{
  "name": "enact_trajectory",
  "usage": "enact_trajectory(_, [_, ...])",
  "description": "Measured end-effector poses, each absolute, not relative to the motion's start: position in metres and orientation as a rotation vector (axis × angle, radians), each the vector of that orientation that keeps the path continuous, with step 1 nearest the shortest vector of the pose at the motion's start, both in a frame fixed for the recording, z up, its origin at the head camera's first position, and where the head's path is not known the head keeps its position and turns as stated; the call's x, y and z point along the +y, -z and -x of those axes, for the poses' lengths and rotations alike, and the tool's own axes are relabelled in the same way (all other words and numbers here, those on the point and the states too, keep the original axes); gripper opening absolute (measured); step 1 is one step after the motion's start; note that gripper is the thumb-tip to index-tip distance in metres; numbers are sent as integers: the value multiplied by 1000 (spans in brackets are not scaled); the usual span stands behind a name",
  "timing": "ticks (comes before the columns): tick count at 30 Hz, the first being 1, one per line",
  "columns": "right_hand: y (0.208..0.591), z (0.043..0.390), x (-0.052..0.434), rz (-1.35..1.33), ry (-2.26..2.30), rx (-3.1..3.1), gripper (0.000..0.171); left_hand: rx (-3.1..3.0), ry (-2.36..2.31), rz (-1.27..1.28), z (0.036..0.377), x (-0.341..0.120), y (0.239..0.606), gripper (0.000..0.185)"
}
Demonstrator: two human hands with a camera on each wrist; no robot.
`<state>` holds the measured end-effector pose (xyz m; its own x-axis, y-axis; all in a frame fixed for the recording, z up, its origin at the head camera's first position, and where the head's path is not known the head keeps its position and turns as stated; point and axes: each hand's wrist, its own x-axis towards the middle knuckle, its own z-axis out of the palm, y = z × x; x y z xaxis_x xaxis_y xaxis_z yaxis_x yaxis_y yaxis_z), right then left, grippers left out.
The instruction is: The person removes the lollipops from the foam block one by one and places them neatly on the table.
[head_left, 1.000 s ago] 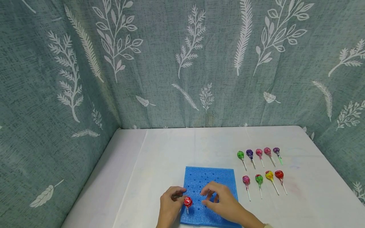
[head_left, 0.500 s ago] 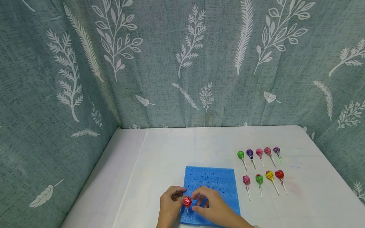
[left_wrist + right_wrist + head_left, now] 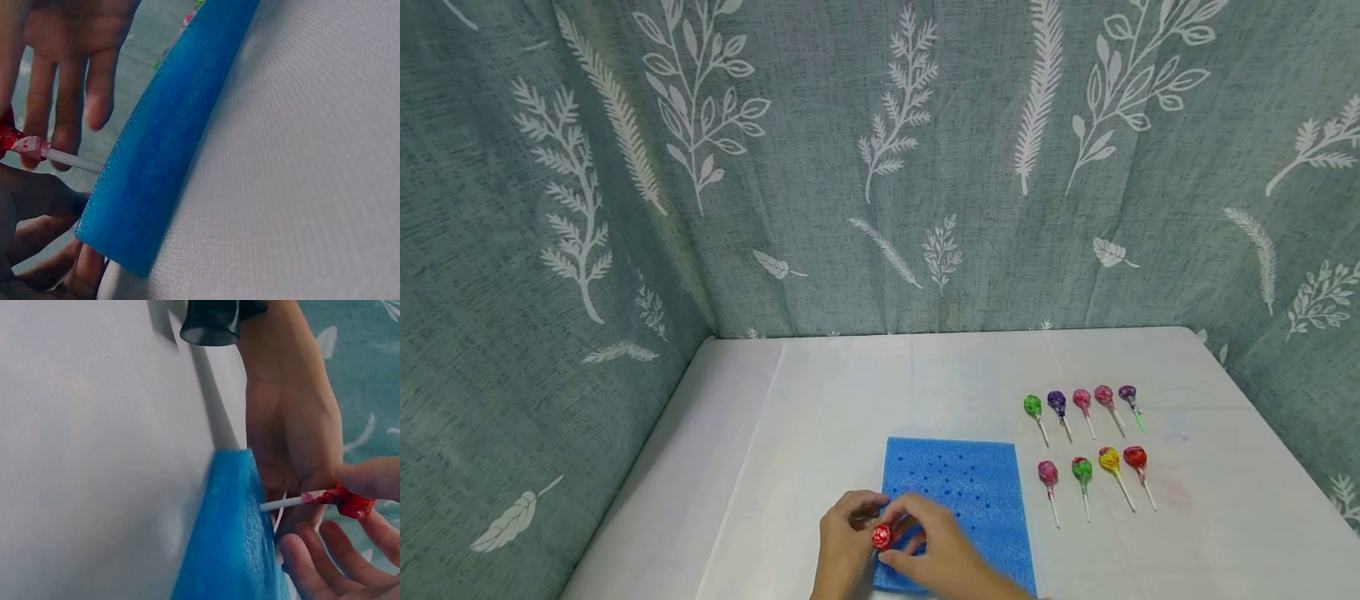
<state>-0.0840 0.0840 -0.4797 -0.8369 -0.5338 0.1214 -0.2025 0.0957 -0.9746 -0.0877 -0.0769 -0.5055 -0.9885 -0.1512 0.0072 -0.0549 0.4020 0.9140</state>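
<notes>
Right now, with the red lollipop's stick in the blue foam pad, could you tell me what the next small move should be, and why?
Probably press the red wrapped lollipop a little deeper. In the wrist views much of its white stick still shows outside the blue perforated foam pad, and it looks tilted. The right hand pinches its head, while the left hand steadies the pad's corner.

No readable text, label, brand, number or sign appears in any view. The wrapper of the red lollipop (image 3: 882,537) carries small white marks, and the wrappers of the loose lollipops (image 3: 1082,403) on the table (image 3: 820,400) show printed colour patches, but all are too small and blurred to read as letters. The curtain (image 3: 880,167) behind bears only white leaf and fern patterns, and the blue foam block (image 3: 977,483) carries only rows of holes.
</notes>
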Motion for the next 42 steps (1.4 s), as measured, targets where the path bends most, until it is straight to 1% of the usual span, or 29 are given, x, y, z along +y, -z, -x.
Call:
enact_trajectory(5, [483, 82, 81, 781, 1879, 2053, 24, -2562, 1673, -175, 86, -77, 506, 18])
enact_trajectory(15, [483, 80, 79, 759, 1977, 2014, 21, -2538, 1650, -166, 87, -77, 505, 21])
enact_trajectory(22, [474, 78, 81, 713, 2044, 2059, 21, -2546, 1619, -185, 88, -76, 505, 23])
enact_trajectory(25, [470, 80, 83, 711, 2083, 2078, 22, -2549, 1616, -191, 88, -77, 505, 22])
enact_trajectory(32, [460, 85, 94, 803, 2175, 2108, 20, -2562, 1628, -214, 86, -76, 503, 18])
enact_trajectory(42, [455, 90, 113, 743, 2194, 2225, 20, -2545, 1653, -229, 87, -74, 504, 18])
